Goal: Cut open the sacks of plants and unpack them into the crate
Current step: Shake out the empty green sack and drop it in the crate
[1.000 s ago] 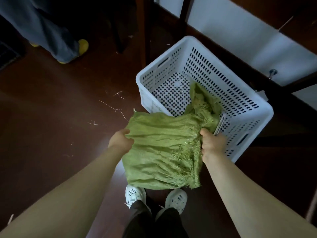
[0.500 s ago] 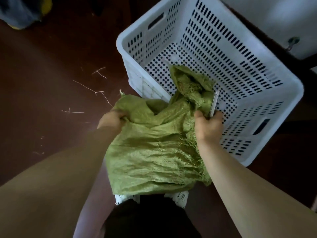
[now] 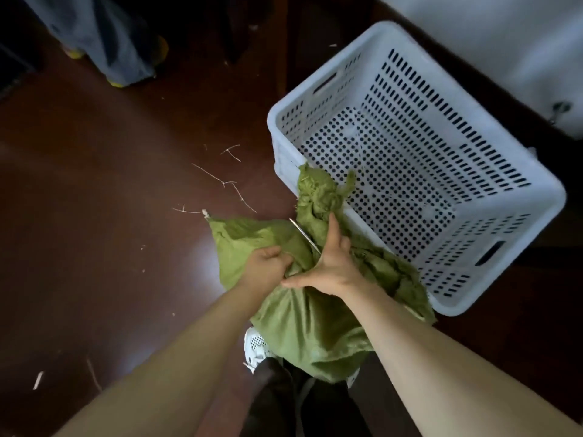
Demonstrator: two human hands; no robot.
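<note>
Since the earlier frames both hands have drawn together at the middle of the sack, and most of the cloth that hung inside the crate now lies outside it. Green woven sack [image 3: 303, 313]: crumpled, held low in front of the person's legs, with only its frayed upper end draped over the near-left rim of the white perforated plastic crate [image 3: 549, 200]. Left hand [image 3: 266, 269]: fingers curled, gripping a bunched fold of the sack. Right hand [image 3: 331, 266]: laid on the sack just beside the left hand, index finger stretched toward the crate, thumb spread wide, remaining fingers bent. It holds a thin metal blade [image 3: 304, 236] that runs out between thumb and index finger and lies flat across the cloth. The crate stands on a dark red-brown floor [image 3: 110, 231], its dotted bottom exposed. A white perforated shoe [image 3: 257, 345] shows under the sack's lower edge. Thin dry stems [image 3: 220, 181] lie scattered on the floor left of the crate. A second person's grey trouser leg [image 3: 120, 42] stands at upper left, and a white wall [image 3: 473, 26] lies behind the crate.
</note>
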